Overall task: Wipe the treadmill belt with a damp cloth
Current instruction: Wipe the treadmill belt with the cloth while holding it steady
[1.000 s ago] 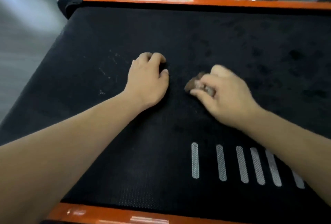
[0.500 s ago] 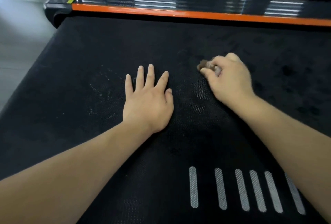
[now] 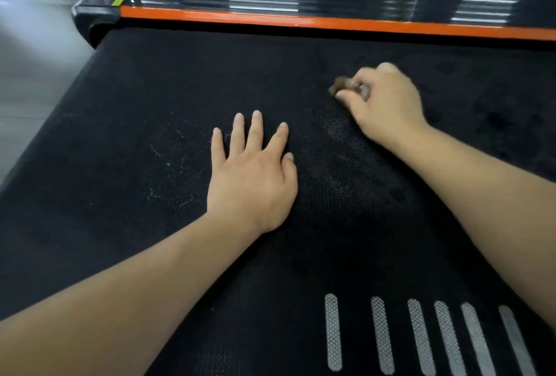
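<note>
The black treadmill belt (image 3: 126,255) fills most of the view and runs off the bottom and right edges. Along its far side lies a side rail (image 3: 301,19) with an orange strip, its glossy top smeared by reflections. A dark shape above it is cut off and cannot be made out. Grey floor (image 3: 33,53) shows at the left. Six pale stripes (image 3: 382,333) sit near the bottom, the rightmost ones clipped by the edge. Faint whitish scuffs (image 3: 168,159) mark the belt beside the left hand (image 3: 252,177), which lies flat on the belt with straight, spread fingers and holds nothing. The right hand (image 3: 388,104), further out, is curled round a small brown cloth (image 3: 338,86) against the belt. The cloth is blurred and mostly hidden under the fingers
</note>
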